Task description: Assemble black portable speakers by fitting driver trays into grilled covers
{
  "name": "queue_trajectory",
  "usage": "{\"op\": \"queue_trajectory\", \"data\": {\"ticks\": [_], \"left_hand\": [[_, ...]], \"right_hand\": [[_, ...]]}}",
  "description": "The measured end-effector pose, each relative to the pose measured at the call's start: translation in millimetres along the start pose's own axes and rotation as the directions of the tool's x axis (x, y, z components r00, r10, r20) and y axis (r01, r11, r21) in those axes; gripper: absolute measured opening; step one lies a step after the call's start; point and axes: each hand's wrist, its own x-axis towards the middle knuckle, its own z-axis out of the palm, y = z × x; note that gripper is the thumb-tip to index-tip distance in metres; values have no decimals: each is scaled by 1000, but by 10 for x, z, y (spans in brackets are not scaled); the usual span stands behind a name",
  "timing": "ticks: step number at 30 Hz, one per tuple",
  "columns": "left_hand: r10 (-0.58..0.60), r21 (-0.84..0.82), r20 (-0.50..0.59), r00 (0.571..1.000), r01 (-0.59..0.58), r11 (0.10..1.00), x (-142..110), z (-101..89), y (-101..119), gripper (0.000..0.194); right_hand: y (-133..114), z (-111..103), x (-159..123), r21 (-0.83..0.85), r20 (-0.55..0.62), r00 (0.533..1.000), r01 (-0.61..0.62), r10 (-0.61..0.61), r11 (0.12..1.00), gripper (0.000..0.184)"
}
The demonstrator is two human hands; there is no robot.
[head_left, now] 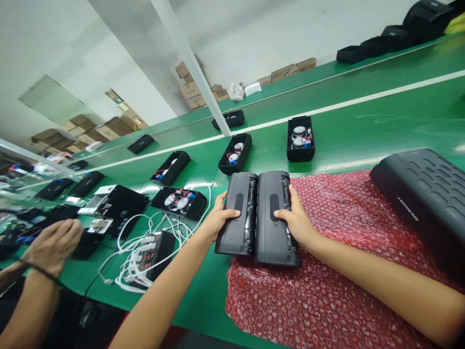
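Black casings [257, 218] side by side, a hand [218, 218] gripping each.

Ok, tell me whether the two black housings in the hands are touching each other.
Touching. The head view shows the left housing and right housing pressed side by side, no gap along their seam, left hand and right hand gripping them.

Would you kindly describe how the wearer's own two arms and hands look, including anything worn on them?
Both the left hand and the right hand are bare: no gloves, rings or watch show. The forearms are uncovered too, with no sleeve in view as far as the picture's edge. Nails look short and unpainted.
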Motion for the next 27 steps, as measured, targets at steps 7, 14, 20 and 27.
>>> {"op": "queue_trajectory", "data": {"ticks": [7,14,20,27], "left_hand": [[3,-11,7,1000,-3,1000,-6,19,13,93],[5,-5,11,1000,-5,1000,-2,9,17,91],[29,4,24,999,-29,1000,-34,18,38,91],[36,-10,50,998,-35,999,-79,13,59,96]], "right_hand": [[-55,-89,111,-119,-4,996,-90,90,989,60],[-201,-612,848,-556,-51,985,108,-164,824,50],[-222,-900,1584,-839,7,956,165,-292,519,38],[-428,-1007,1733,-936,52,929,173,-366,306,27]]}}
